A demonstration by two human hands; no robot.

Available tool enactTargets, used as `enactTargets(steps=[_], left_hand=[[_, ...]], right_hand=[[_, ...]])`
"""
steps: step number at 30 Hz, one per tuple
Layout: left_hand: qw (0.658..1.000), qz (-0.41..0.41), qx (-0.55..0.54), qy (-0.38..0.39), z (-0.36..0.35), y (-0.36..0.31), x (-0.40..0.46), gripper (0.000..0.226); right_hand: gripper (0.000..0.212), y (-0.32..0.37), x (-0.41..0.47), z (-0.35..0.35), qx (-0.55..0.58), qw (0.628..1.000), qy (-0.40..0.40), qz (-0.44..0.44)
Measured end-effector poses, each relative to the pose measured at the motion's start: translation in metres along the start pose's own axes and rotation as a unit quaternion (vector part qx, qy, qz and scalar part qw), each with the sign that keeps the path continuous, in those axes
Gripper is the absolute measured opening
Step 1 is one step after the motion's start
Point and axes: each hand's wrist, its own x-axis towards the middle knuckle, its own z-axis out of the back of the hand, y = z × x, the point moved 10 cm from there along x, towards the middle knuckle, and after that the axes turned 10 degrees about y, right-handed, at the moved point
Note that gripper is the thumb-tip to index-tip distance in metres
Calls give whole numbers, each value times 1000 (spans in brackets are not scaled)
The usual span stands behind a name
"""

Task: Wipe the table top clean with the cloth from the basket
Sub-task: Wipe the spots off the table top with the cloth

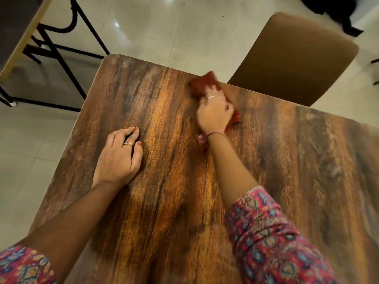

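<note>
From the head view, one wooden table (174, 191) fills the frame. One chair (295, 56) stands past its far edge at upper right; a black metal frame (59, 48) sits upper left. The right hand (214, 111) presses flat on one reddish cloth (203, 82) near the far edge. The left hand (119, 156) rests on the tabletop, fingers loosely curled, holding nothing.

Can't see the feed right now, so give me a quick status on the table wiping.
Right hand pressing the cloth near the far edge of the table. Left hand flat on the wood, empty. Nothing in the way.
</note>
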Motion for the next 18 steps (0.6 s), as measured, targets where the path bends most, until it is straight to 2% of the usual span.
enactTargets(steps=[4,6,9,11,14,18], left_hand=[[1000,4,-17,-7,1,3,-1,53],[1000,1,-17,-10,1,2,-1,55],[1000,3,-22,-9,1,3,-1,55],[1000,1,-24,-10,0,4,0,55],[1000,2,-25,-11,0,5,0,54],[1000,5,-29,-12,0,6,1,50]], right_hand=[[45,55,-91,-45,-25,984,81,158],[45,42,-142,-47,-45,974,105,197],[45,2,-159,-34,-72,964,112,229],[46,-26,-124,-17,-79,972,96,200],[45,-74,-39,12,-70,994,61,63],[44,-97,16,17,-20,995,28,-88]])
